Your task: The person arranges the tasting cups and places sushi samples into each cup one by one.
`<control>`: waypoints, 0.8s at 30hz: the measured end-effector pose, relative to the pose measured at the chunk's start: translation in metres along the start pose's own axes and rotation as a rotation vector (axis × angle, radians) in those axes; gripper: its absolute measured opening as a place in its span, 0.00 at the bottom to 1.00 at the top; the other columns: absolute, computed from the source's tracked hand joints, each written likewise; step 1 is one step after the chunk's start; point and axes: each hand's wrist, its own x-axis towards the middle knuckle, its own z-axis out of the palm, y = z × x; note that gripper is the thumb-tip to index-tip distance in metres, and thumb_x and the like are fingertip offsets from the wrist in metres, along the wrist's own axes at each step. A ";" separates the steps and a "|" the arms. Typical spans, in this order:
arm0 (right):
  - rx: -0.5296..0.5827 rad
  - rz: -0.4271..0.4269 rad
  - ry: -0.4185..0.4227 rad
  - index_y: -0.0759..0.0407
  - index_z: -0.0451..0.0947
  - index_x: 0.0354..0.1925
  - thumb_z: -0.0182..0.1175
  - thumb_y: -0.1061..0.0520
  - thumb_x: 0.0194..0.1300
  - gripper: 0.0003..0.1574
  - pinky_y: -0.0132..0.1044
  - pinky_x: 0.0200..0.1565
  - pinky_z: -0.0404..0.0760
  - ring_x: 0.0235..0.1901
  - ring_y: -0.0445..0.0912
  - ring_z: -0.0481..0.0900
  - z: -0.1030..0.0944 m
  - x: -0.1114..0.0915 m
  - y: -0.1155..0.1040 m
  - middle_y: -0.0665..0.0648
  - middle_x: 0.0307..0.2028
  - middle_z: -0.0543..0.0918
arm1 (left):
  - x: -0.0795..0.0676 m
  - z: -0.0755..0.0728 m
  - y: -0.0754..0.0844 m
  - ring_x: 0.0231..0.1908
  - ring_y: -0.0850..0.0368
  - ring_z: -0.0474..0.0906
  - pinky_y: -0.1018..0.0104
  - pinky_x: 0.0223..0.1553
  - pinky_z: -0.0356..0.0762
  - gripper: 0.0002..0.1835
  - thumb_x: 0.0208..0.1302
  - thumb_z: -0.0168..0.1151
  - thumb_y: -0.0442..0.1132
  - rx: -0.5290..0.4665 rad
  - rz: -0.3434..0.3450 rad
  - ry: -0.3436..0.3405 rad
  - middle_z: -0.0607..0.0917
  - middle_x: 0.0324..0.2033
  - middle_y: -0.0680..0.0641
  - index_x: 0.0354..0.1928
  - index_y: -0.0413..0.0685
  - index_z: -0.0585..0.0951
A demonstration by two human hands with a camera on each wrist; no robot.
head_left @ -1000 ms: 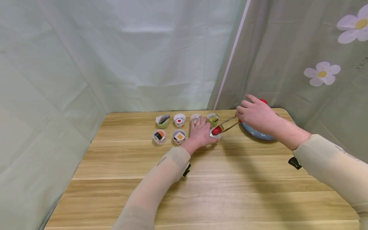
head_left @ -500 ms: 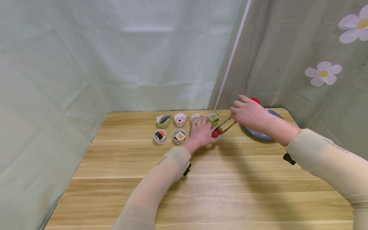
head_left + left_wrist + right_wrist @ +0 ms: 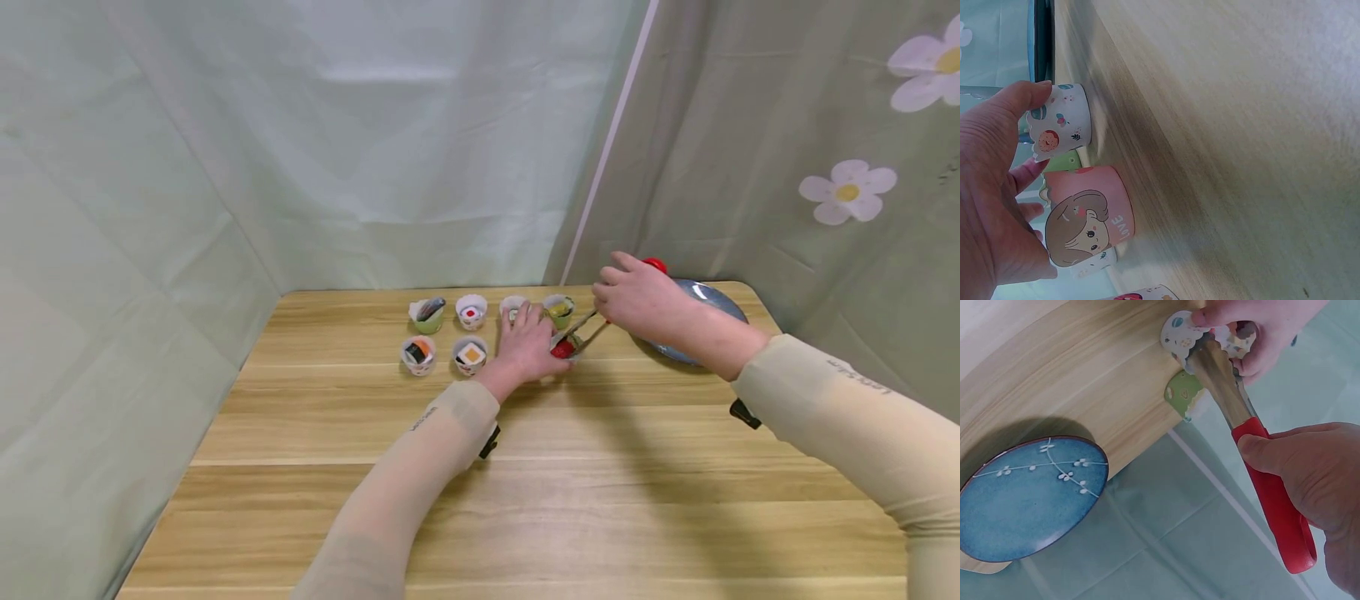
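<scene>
My left hand [image 3: 527,346] steadies a white patterned paper cup [image 3: 1066,122], thumb and a fingertip on opposite sides near its scalloped rim. In my right hand [image 3: 648,304] are metal tongs with red grips [image 3: 1275,503], slanting down to the left. Their tips reach into that cup, on either side of a red piece [image 3: 561,348] with a dark green edge, perhaps toy sushi. Whether the tips still press on the piece cannot be seen. A pink cup [image 3: 1088,215] with a cartoon face stands close under my left palm.
Behind the left hand are a green cup [image 3: 559,318] with a yellow piece and a pale cup [image 3: 513,303]. Further left, several filled cups, among them one with an orange-topped piece [image 3: 420,350], stand in two rows. A blue plate [image 3: 1029,500] sits at the back right.
My right hand has moved left and the tongs have gone lower, taking the red piece down into the cup. The tong arms look wider apart. My left hand stays in place.
</scene>
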 end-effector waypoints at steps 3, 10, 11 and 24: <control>-0.003 0.005 -0.003 0.53 0.88 0.40 0.75 0.63 0.57 0.12 0.54 0.67 0.67 0.47 0.53 0.77 0.000 0.000 0.000 0.51 0.40 0.84 | 0.000 0.000 0.000 0.78 0.43 0.42 0.35 0.75 0.36 0.33 0.55 0.66 0.73 0.000 -0.003 -0.001 0.58 0.77 0.46 0.54 0.59 0.78; -0.005 0.005 -0.005 0.52 0.89 0.41 0.77 0.63 0.55 0.14 0.54 0.68 0.67 0.48 0.53 0.77 -0.001 0.000 0.000 0.51 0.41 0.84 | 0.000 -0.001 -0.001 0.78 0.43 0.43 0.35 0.75 0.37 0.32 0.56 0.65 0.73 0.004 -0.011 -0.006 0.58 0.78 0.46 0.52 0.60 0.78; -0.002 0.005 -0.007 0.53 0.89 0.41 0.77 0.63 0.55 0.14 0.55 0.68 0.67 0.48 0.53 0.77 -0.001 -0.001 0.001 0.52 0.41 0.84 | 0.000 -0.001 -0.001 0.78 0.43 0.43 0.35 0.75 0.37 0.32 0.56 0.65 0.73 0.004 -0.011 -0.006 0.58 0.78 0.46 0.52 0.59 0.78; 0.051 0.064 0.099 0.59 0.87 0.39 0.75 0.70 0.53 0.14 0.57 0.66 0.68 0.44 0.56 0.77 -0.009 -0.028 0.023 0.54 0.35 0.81 | -0.003 -0.004 -0.001 0.78 0.42 0.44 0.34 0.75 0.39 0.33 0.56 0.63 0.75 0.029 -0.005 0.013 0.61 0.76 0.47 0.51 0.59 0.80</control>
